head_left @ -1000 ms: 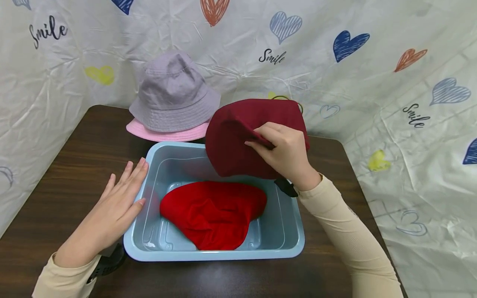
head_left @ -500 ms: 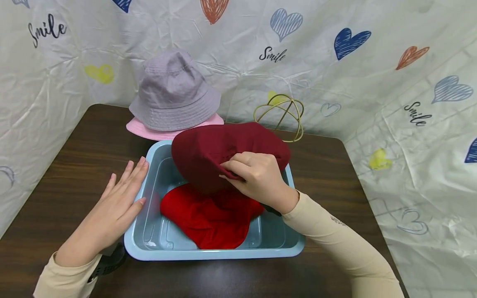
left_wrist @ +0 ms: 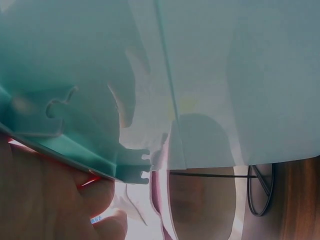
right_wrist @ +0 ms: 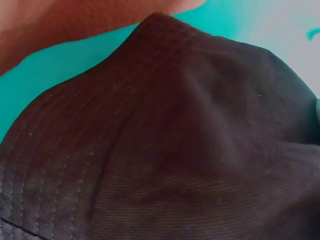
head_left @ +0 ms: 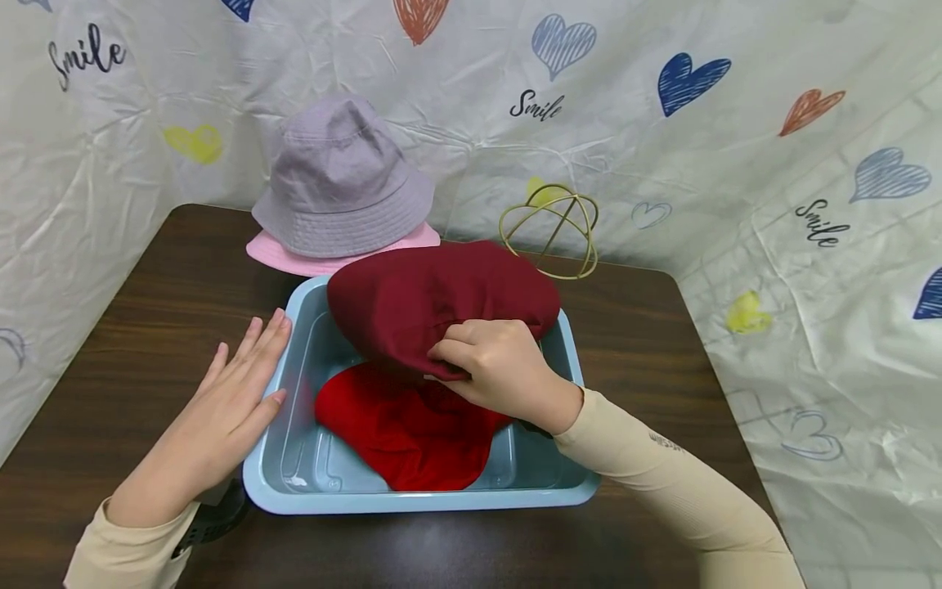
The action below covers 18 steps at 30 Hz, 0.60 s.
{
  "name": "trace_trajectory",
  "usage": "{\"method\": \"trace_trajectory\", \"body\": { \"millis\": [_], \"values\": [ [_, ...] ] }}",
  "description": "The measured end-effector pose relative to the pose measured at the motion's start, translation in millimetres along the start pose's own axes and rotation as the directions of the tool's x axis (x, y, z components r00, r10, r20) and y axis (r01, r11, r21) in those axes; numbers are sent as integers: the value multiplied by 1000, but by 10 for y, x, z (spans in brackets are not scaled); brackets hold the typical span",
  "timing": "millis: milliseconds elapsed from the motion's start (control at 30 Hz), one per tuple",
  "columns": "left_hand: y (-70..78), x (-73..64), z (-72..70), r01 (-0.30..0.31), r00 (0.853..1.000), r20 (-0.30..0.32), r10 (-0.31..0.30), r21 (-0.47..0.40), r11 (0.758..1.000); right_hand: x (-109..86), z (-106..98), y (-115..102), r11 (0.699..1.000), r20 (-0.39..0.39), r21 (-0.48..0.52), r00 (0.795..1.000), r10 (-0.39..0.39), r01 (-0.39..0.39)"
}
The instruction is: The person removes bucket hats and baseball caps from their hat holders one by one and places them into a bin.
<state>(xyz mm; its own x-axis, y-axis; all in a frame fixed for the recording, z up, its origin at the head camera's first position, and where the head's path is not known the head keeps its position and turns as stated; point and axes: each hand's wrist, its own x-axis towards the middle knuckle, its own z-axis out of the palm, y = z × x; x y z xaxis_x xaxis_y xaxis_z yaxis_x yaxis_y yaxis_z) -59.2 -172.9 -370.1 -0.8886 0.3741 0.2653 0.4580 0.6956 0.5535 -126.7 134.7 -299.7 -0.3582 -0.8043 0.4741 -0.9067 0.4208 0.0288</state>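
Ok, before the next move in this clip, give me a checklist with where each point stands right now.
1. Right hand has a grip on the dark red hat: ok, fingers curled on its near edge.
2. Left hand is placed at the blue bin: ok, at its left side, fingers straight.
3. Bright red hat lies inside the bin: ok.
4. Dark red hat is let go: not ok, the right hand holds it.
5. Dark red hat rests on the bright red one: cannot tell, they overlap in the head view but contact is hidden.
6. Lilac hat sits outside the bin: ok, behind it, on the pink hat.
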Motion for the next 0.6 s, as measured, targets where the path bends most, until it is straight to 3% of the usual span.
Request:
{"method": "trace_trajectory", "body": {
  "millis": [367,500,600],
  "values": [
    [8,4,2,2,1000,-3,-2,-14,1000,-45,39,-67,999,192,13,980,49,-52],
    [5,0,4,-1,1000,-6,1,-14,1000,-44,55,-96,997,276,39,960,56,-69],
    [0,-1,6,-2,1000,-5,2,-11,1000,-43,60,-115,995,359,52,932,57,-81]
  ]
}}
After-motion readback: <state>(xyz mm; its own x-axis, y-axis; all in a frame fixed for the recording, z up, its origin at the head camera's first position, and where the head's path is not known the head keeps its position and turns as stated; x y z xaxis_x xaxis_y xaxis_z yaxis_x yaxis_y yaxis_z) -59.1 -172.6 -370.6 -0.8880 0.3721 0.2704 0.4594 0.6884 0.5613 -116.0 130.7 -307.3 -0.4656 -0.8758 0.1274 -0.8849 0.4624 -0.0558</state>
